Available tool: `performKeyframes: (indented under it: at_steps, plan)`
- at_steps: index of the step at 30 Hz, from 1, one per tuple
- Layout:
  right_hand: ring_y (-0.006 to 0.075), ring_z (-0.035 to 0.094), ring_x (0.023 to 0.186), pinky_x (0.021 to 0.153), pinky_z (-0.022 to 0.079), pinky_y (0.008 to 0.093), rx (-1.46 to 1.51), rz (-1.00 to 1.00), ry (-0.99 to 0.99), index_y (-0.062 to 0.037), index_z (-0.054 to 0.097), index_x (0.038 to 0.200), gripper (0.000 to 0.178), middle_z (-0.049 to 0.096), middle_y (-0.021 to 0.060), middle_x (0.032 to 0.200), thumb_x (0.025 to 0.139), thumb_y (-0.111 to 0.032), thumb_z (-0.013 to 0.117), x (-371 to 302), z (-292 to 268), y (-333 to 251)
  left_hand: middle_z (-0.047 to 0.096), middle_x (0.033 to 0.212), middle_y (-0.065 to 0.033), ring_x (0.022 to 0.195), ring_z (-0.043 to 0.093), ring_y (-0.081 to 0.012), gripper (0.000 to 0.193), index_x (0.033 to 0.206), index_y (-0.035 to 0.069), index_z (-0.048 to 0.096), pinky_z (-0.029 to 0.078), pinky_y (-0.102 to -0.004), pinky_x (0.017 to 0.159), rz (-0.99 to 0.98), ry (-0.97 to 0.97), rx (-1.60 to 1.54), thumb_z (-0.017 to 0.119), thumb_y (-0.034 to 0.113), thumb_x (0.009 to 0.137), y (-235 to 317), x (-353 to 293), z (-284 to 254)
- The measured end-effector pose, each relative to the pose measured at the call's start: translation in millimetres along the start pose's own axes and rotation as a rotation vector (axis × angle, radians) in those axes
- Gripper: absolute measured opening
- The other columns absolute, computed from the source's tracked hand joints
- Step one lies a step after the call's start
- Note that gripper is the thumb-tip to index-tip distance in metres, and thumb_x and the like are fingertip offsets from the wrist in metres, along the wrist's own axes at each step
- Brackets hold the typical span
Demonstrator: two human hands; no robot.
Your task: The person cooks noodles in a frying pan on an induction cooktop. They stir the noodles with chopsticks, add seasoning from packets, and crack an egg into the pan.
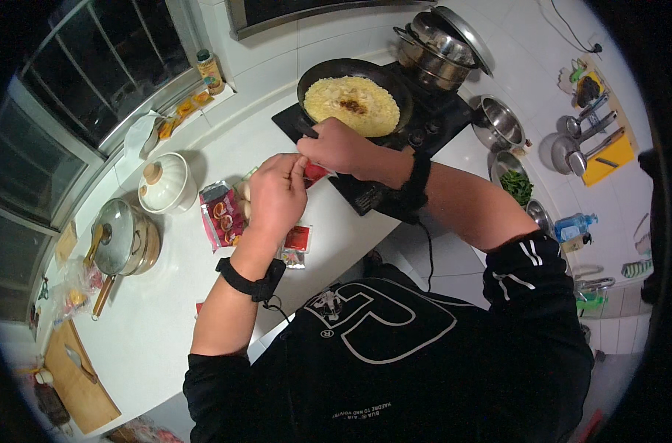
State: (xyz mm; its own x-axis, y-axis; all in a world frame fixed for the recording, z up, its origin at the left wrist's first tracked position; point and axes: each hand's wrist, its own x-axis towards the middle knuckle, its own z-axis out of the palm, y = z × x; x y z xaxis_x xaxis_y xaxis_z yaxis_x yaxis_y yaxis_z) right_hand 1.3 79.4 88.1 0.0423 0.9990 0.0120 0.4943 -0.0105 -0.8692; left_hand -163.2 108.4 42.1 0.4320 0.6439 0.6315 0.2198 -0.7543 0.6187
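Observation:
Above the counter's front part, my left hand (278, 188) and my right hand (340, 150) meet with their fingers pinched together. Between and just below them shows a small red sachet (315, 171), gripped by both hands; its top edge is hidden by my fingers. Right behind my hands, a black frying pan (405, 92) sits on the cooktop (365, 193). A flat yellow layer of noodle-like food (376, 100) fills it, with a dark brown patch in the middle. Under my left wrist lie a red-and-silver sachet (297, 238) and a purple-red food package (222, 215).
Left of my hands stand a white lidded pot (175, 188) and a glass-lidded pot (122, 240). A steamer pot (430, 63) occupies the cooktop's back right. Steel bowls (498, 122), one with chopped greens (515, 187), line the right side. A knife rests on a cutting board (66, 384) at the near left.

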Motion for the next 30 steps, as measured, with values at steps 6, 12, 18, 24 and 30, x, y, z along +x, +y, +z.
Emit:
performKeyframes:
  at_steps: [6, 12, 18, 24, 30]
  plan:
    - [0.0145, 0.048, 0.061, 0.059, 0.043, 0.0366, -0.23, -0.218, -0.014, 0.0057, 0.058, 0.078, 0.028, 0.053, 0.0164, 0.062, 0.089, -0.019, 0.058, 9, -7, -7, 0.069, 0.075, -0.0123, 0.065, 0.066, -0.0212, 0.016, 0.093, -0.002, 0.071, 0.053, -0.0338, 0.062, -0.248, -0.045, -0.119, 0.065, 0.013, 0.096, -3, 3, -6]
    - [0.0281, 0.054, 0.062, 0.063, 0.045, 0.039, -0.387, -0.5, -0.26, 0.0031, 0.057, 0.086, 0.021, 0.057, 0.0208, 0.07, 0.092, -0.017, 0.057, 9, -38, -26, 0.07, 0.071, -0.0127, 0.062, 0.066, -0.0148, 0.018, 0.095, -0.002, 0.072, 0.052, -0.0297, 0.061, -0.325, -0.192, -0.398, 0.067, 0.015, 0.096, -5, 17, -24]
    - [0.043, 0.063, 0.072, 0.064, 0.05, 0.046, -0.505, -0.473, -0.193, 0.0021, 0.06, 0.077, 0.028, 0.062, 0.0251, 0.074, 0.085, -0.025, 0.063, 9, -38, -35, 0.068, 0.077, -0.0152, 0.065, 0.066, -0.0262, 0.01, 0.09, -0.002, 0.07, 0.051, -0.0331, 0.061, -0.1, -0.143, -0.234, 0.067, 0.007, 0.092, 2, 21, -25]
    - [0.0059, 0.045, 0.06, 0.052, 0.037, 0.0302, 0.11, -0.068, -0.063, -0.0012, 0.062, 0.073, 0.026, 0.051, -0.0023, 0.063, 0.091, -0.02, 0.056, 15, -11, -3, 0.067, 0.081, -0.0166, 0.068, 0.066, -0.0331, 0.008, 0.086, -0.002, 0.066, 0.053, -0.0348, 0.063, 0.138, 0.079, 0.02, 0.064, 0.003, 0.091, -4, 21, -8]
    - [0.0105, 0.041, 0.05, 0.044, 0.03, 0.0293, -0.013, 0.316, 0.044, -0.0043, 0.063, 0.076, 0.026, 0.046, -0.0005, 0.057, 0.09, -0.024, 0.056, 16, -32, 41, 0.071, 0.084, -0.0141, 0.071, 0.071, -0.0241, 0.006, 0.089, -0.002, 0.068, 0.054, -0.0315, 0.063, 0.127, 0.368, -0.003, 0.065, 0.003, 0.092, -8, 17, -23]
